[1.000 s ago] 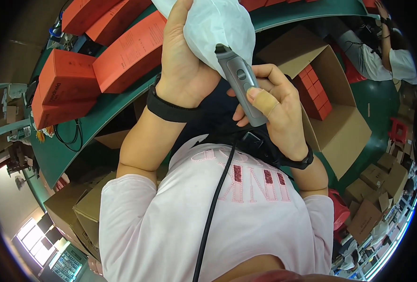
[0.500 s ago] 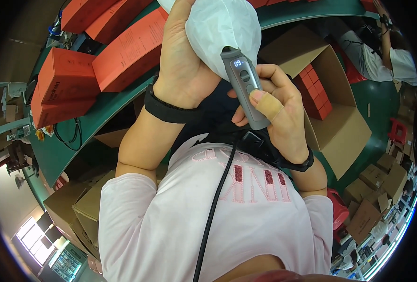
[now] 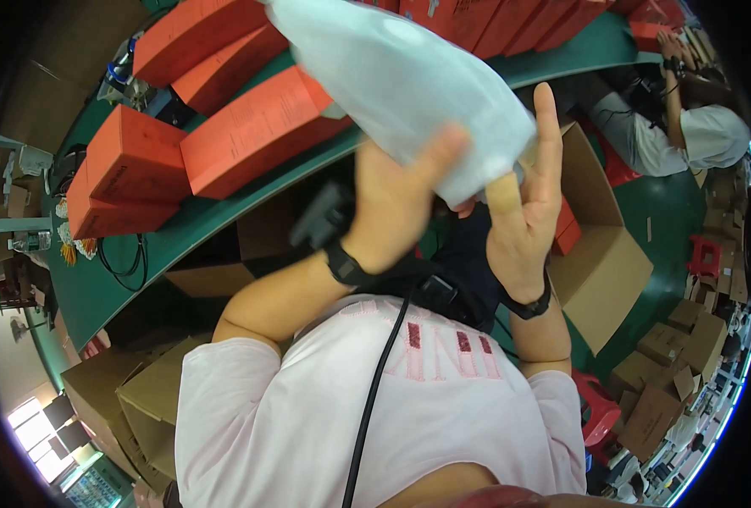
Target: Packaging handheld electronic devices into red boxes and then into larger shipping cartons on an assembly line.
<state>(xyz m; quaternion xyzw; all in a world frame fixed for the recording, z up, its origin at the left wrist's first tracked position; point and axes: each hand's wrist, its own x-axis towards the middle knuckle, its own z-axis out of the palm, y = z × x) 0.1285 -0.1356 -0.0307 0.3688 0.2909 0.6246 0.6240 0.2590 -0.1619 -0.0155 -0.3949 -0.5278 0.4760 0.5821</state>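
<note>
A white, translucent plastic bag (image 3: 409,80) hangs stretched out between my two hands, over the edge of the green table. My left hand (image 3: 396,199), smeared by motion, grips the bag from below with its thumb across the front. At the bag's right end, my right hand (image 3: 523,233) pinches it with a bandaged thumb, while one finger points straight up. The other right fingers are mostly behind the bag. The grey handheld device with a lit display is out of sight; whether it sits inside the bag I cannot tell.
Orange-red boxes (image 3: 257,131) stand along the green table (image 3: 163,262). An open cardboard carton (image 3: 600,271) with small red boxes is below at the right. Black cable (image 3: 379,381) runs down my shirt. A co-worker (image 3: 714,135) sits at the far right.
The grey device, held in my right hand before, has gone from view. The bag has swung right and down, its end now at my right hand. My left hand has moved right and lower.
</note>
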